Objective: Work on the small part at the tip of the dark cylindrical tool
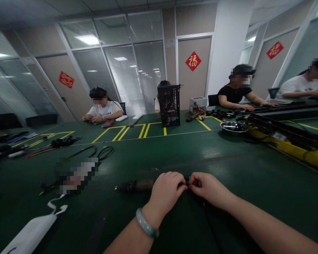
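My left hand (167, 190), with a jade-green bangle (147, 223) at its wrist, is closed in a pinch over the table. My right hand (208, 187) is also pinched shut, its fingertips almost meeting those of the left. Between them is something small and dark, too hidden to name. A dark cylindrical tool (141, 186), like an electric screwdriver, lies with its narrow end to the left; its other end is hidden behind my left hand. Below my right hand, a black cable (207, 213) runs faintly toward me.
On the green table (127, 158) a blurred-out item (79, 176) and a white power bank-like object (29, 234) lie left. Farther off are a black computer case (170, 106), a power supply (198, 104), a metal bowl (233, 127) and a yellow-black rack (283, 139). Several people sit across.
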`<action>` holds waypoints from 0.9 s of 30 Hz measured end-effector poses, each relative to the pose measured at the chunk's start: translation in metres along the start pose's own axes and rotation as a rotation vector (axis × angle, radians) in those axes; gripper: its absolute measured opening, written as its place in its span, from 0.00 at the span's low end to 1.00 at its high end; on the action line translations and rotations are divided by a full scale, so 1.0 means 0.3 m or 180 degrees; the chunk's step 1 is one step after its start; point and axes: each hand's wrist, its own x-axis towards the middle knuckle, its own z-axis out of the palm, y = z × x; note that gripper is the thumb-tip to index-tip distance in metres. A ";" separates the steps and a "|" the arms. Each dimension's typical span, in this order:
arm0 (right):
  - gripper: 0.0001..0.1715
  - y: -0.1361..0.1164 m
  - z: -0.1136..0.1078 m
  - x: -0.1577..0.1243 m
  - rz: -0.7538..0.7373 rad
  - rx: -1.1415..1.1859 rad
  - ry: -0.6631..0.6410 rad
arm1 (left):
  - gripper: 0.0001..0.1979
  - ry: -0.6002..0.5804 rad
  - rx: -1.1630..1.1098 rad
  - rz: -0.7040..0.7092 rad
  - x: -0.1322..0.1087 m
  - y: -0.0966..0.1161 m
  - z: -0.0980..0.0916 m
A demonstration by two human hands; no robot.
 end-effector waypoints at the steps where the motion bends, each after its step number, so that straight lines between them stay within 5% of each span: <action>1: 0.04 0.000 0.000 0.000 0.0009 0.0032 -0.0013 | 0.04 -0.0004 -0.0005 0.0014 0.000 0.000 0.000; 27: 0.05 -0.006 -0.020 -0.002 -0.0032 0.0057 -0.0102 | 0.04 0.0143 -0.0099 0.0019 -0.004 0.010 0.000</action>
